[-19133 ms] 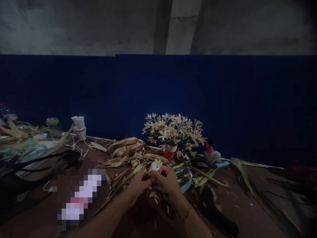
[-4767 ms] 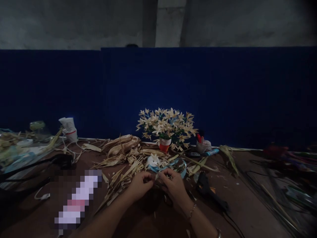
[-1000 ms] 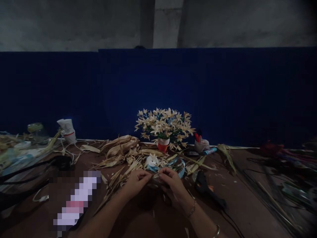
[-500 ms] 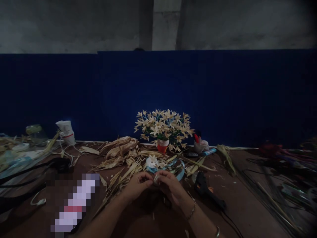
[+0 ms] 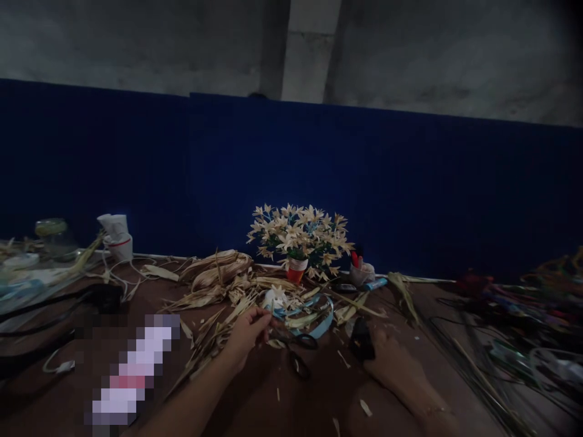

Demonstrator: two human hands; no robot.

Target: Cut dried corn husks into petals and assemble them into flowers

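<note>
My left hand is closed in a pinch above the table, in front of the husk pile. What sits between its fingertips is too small and dark to make out. Over to the right, my right hand is wrapped round a black glue gun, its fingers partly hidden from view. Black-handled scissors lie between the two hands. Beyond my left hand are a white husk flower and a loop of light-blue ribbon. Dried corn husks are heaped behind and to the left.
A pot of pale husk flowers stands at the back before a blue partition. A small cup with red-handled tools is beside it. Wires spread at right; a white wrapped bundle, jar and black cables occupy the left.
My hands have parted. The right one has left the small pale piece both were holding and moved right onto the glue gun. The left has shifted slightly left, and the scissors now show.
</note>
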